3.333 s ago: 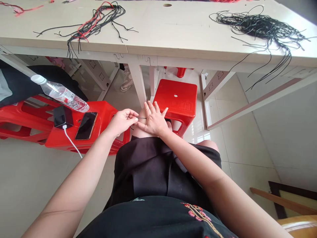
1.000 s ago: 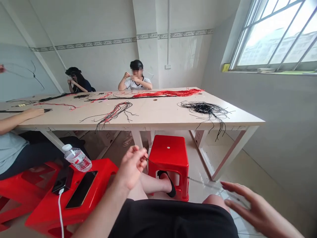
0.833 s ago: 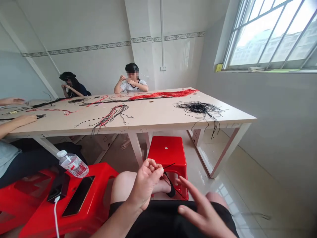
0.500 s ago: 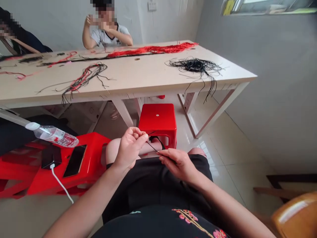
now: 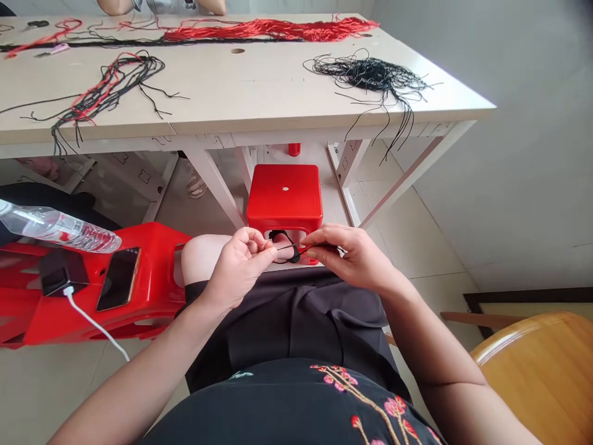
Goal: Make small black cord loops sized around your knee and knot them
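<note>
Black cord (image 5: 288,246), held between two hands above the lap

Cord: one thin length, drawn across the short gap between the hands, in front of the near stool and below the level of the worktop. Further dark strands show at the right fingertips; the fingers partly cover them, and the dark shoe (image 5: 296,254) behind makes them hard to trace.

Left hand (image 5: 238,266): thumb and fingers pinched on the cord.
Right hand (image 5: 349,256): thumb and fingers closed on the cord, palm turned down.

Worktop (image 5: 273,99): pale, with a round hole. At its right, a tangled black bundle (image 5: 373,75), loose ends hanging over the front edge. At its left, a mixed black and red bundle (image 5: 113,83), ends likewise over the edge. Farther back, a long red bundle (image 5: 278,29), a line of black cords (image 5: 139,43) running left from beneath it, and a small pink item (image 5: 58,49).

Near stool (image 5: 285,198): red, directly beyond the hands, partly under the worktop.

Side stool (image 5: 155,247): red, at left, carrying a clear bottle (image 5: 60,228), a phone (image 5: 119,279) and a black box (image 5: 62,272) with a white cable (image 5: 97,324) plugged in.

Wooden chair (image 5: 542,371): lower right, partly in view.

Co-worker's forearms (image 5: 210,5): at the worktop's far edge.
</note>
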